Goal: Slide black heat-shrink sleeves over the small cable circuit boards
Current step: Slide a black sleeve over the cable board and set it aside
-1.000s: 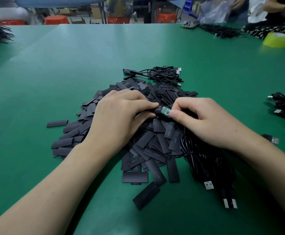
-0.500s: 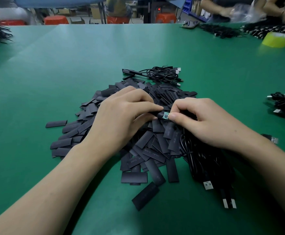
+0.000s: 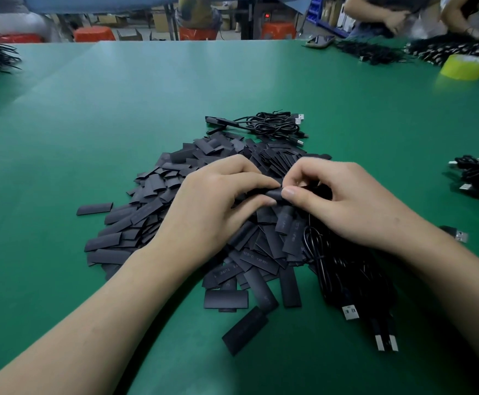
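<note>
- Head view: my left hand (image 3: 215, 206) pinches a black heat-shrink sleeve (image 3: 272, 193), steadying it.
- My right hand (image 3: 346, 201) pinches its other end, likely pushing the hidden circuit board in.

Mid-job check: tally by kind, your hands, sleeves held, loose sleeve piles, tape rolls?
Bare hands: 2, left hand and right hand
Black heat-shrink sleeve held between them: 1
Pile of flat black heat-shrink sleeves: 1
Yellow-green tape roll: 1
Total: 5

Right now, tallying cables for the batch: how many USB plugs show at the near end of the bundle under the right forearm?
3. One USB plug lies higher; two USB plugs lie side by side nearest the camera. Others may be hidden in the cable bundle.
</note>
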Available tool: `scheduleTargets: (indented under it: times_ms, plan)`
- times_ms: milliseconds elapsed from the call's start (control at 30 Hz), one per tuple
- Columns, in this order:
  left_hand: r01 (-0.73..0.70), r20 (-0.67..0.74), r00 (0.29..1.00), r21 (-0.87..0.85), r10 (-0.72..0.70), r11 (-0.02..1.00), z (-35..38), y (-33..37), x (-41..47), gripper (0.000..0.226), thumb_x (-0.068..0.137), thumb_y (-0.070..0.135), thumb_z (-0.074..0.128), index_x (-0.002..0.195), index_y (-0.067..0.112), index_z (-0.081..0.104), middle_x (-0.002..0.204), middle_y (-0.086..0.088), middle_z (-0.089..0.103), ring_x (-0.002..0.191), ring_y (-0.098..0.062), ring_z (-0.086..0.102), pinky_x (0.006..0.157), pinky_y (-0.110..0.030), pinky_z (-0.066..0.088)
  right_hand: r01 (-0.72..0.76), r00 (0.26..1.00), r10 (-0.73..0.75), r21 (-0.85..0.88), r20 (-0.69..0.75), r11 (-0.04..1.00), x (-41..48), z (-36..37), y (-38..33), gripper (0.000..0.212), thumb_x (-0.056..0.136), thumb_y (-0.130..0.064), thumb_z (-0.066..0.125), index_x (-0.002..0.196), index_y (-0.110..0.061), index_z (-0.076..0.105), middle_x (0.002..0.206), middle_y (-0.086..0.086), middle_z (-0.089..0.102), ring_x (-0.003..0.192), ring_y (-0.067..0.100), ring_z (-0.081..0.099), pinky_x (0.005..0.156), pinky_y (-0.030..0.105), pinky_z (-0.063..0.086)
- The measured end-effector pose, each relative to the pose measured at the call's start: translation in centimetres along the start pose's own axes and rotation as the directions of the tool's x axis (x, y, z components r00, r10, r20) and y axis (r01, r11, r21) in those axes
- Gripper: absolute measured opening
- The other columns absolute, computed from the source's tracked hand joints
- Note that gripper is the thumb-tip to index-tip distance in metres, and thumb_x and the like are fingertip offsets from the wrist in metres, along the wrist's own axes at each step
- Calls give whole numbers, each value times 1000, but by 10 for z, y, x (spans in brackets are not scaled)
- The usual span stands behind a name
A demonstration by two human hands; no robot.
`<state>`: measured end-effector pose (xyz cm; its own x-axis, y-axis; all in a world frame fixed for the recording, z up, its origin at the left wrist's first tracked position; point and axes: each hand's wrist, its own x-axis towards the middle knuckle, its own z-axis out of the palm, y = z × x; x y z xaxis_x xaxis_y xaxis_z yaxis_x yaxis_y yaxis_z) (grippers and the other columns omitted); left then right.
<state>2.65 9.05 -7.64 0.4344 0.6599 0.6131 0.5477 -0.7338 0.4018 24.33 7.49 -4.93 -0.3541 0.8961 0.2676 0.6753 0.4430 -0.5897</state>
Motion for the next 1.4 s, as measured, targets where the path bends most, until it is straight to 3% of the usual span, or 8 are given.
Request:
scheduleTargets:
  times_ms: [133,267,367,500,667,1067,1400]
  plan:
    - [123,-60,990,-99,-130,987,1,2,1,19,88,21,81,106,18,80,95,5,71,88,-10,66,81,-32,54,77,990,-71,49,-119,996,-1,-4,1,8,92,-22,70,96,-25,65,86,-13,67,88,5,64,76,20,46]
    - [208,-68,972,-185,-224,960,-1,4,3,19,84,19,83,103,23,81,94,9,72,89,-4,65,79,-18,51,154,974,-154,-14,-168,988,0,-1,4,9,90,-10,74,93,-17,70,86,-19,69,84,0,66,75,11,44]
    - [224,-49,970,-202,-238,954,-1,7,2,19,84,19,83,103,22,81,94,7,73,91,-7,66,81,-22,52,190,961,-204,-90,-187,978,0,-1,7,8,88,-12,76,91,-18,71,84,-20,68,82,0,64,73,13,46]
    - [236,-27,969,-211,-247,949,-1,8,2,19,85,19,83,104,20,81,95,6,73,91,-9,67,83,-31,54,231,947,-263,-177,-184,957,0,0,10,10,88,-15,76,92,-22,70,88,-12,71,82,8,65,76,32,53]
    - [227,-41,970,-210,-240,951,0,8,1,18,85,20,82,103,22,81,94,8,73,91,-9,68,81,-29,54,261,936,-305,-234,-177,937,0,0,10,9,87,-16,72,93,-22,68,89,-7,71,83,16,65,75,42,54]
    - [262,-52,957,-258,-284,930,2,5,1,16,86,24,81,102,22,81,97,12,74,96,-7,68,84,-26,53,296,921,-361,-336,-147,894,0,-2,6,5,91,-13,64,92,-14,69,83,-1,65,80,28,61,73,46,50]
    - [312,-8,940,-385,-341,869,5,2,2,14,89,22,79,102,25,80,98,8,75,97,-15,70,87,-42,55,305,906,-387,-371,-172,877,1,-4,7,7,93,-17,64,94,-14,70,86,0,66,81,28,61,73,47,50]
